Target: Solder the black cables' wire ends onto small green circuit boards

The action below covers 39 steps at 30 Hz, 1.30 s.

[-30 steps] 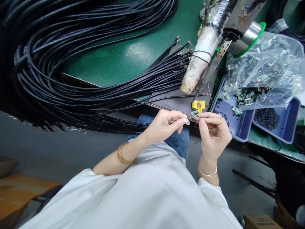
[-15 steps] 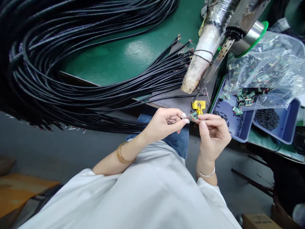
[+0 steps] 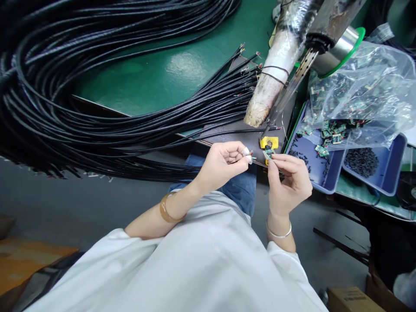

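Observation:
My left hand (image 3: 227, 164) is closed in a pinch, with coloured wire ends (image 3: 251, 157) sticking out past its white-wrapped fingertips. A cable could be running through the palm, but I cannot make it out. Close by on the right, my right hand (image 3: 289, 180) pinches a small green circuit board (image 3: 268, 153) between thumb and fingers. That board is in front of a yellow holder (image 3: 272, 142) at the bench edge. Just above the holder is the thin tip of a soldering iron (image 3: 300, 73), beside a wrapped, pale duct (image 3: 261, 99).
Black cables (image 3: 130, 125) spread across the green bench (image 3: 185, 67) at left. Right of my hands, a blue tray (image 3: 333, 184) holds circuit boards and small black pieces. A second tray (image 3: 391, 182) holds black pieces under a plastic bag (image 3: 367, 82). Behind is a solder spool (image 3: 347, 50).
The wires in my left hand and the board in my right hand have moved apart. The board now sits nearer the yellow holder, and the view has shifted slightly.

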Motion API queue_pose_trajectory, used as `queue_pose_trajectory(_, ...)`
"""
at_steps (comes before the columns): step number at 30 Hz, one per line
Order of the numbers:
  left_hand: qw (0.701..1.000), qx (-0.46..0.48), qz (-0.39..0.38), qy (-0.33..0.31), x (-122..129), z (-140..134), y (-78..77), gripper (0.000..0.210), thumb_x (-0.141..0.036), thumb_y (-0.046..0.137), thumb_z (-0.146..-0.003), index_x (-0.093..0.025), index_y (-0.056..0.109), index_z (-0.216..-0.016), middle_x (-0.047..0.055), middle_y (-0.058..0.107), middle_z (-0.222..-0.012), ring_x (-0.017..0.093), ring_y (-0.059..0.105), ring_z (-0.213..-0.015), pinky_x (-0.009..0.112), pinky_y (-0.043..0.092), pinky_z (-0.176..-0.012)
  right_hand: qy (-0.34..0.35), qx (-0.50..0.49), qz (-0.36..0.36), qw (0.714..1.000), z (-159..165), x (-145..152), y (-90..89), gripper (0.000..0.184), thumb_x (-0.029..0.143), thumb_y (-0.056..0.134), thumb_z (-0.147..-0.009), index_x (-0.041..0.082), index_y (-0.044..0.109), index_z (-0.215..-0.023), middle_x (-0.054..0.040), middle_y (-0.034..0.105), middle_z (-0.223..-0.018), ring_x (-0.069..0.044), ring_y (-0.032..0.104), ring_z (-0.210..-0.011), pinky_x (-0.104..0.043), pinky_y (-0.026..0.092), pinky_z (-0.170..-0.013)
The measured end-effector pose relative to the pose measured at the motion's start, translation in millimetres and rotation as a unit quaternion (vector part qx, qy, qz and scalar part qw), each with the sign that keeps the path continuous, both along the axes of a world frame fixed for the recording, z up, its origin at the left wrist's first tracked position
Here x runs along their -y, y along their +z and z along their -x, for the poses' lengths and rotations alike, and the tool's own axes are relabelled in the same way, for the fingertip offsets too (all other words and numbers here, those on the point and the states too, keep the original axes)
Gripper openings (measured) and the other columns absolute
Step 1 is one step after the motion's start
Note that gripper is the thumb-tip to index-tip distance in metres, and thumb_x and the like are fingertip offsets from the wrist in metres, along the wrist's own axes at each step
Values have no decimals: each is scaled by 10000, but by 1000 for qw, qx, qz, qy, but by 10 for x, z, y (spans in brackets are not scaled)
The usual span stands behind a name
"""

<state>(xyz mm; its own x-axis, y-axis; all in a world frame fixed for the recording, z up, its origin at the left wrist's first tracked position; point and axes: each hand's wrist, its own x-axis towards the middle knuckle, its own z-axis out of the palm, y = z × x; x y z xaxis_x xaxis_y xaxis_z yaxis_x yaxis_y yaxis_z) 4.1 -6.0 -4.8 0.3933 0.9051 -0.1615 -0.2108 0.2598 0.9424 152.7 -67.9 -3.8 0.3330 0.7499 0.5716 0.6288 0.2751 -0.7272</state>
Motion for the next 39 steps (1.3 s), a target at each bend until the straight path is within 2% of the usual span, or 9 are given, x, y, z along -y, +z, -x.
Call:
queue_pose_trajectory(4, 1000, -18, -2, 2, -2, -25, -6, 122, -208, 702, -706, -141, 599, -709, -48, 465, -571, 33, 357, -495, 164, 277, -468, 42, -24, 22, 999, 33, -5, -21, 119, 146, 687, -869, 251, 660, -918, -22, 741, -958, -186, 725, -904, -374, 636, -783)
queue_pose_trajectory(8, 999, -24, -21, 12, -13, -35, -10, 123, -199, 677, -729, -148, 569, -701, -62, 406, -549, 31, 307, -488, 165, 240, -460, 53, -31, 23, 998, 47, -17, -49, 135, 116, 679, -859, 241, 643, -896, -30, 743, -982, -191, 732, -927, -389, 631, -814)
queue_pose_trajectory(11, 998, -32, -40, 29, -24, -47, -11, 126, -193, 667, -737, -146, 561, -687, -63, 414, -543, 31, 312, -488, 162, 246, -464, 54, -6, 12, 998, 42, -46, -54, 160, 90, 682, -846, 240, 632, -869, -21, 748, -979, -184, 735, -919, -383, 625, -824)
queue_pose_trajectory(16, 996, -44, -60, 50, -62, -88, -8, 84, -206, 660, -741, -128, 638, -718, -35, 517, -559, 48, 407, -497, 165, 338, -491, 67, 67, -9, 995, 16, -104, -59, 201, 55, 689, -827, 237, 611, -860, -16, 759, -989, -171, 732, -917, -342, 623, -803)
queue_pose_trajectory(23, 993, -49, -102, 46, -130, -114, 30, 74, -176, 635, -767, -136, 622, -707, -37, 504, -563, 48, 409, -498, 164, 338, -489, 58, 150, -55, 985, -23, -198, -40, 220, 53, 689, -835, 244, 592, -887, -16, 769, -1007, -163, 739, -900, -325, 616, -797)
queue_pose_trajectory(30, 986, -70, -141, 62, -174, -140, 71, 110, -166, 636, -770, -144, 584, -675, -49, 446, -535, 50, 378, -475, 184, 303, -470, 58, 170, -61, 982, -56, -268, 21, 242, 30, 704, -818, 231, 591, -890, -25, 769, -994, -155, 736, -894, -295, 604, -793)
queue_pose_trajectory(39, 981, -86, -165, 57, -171, -122, 81, 104, -173, 601, -826, -143, 611, -727, -45, 458, -549, 53, 377, -484, 190, 316, -479, 60, 174, -61, 981, -52, -286, 67, 242, 29, 712, -809, 238, 618, -887, -24, 763, -1004, -157, 737, -885, -290, 625, -796)
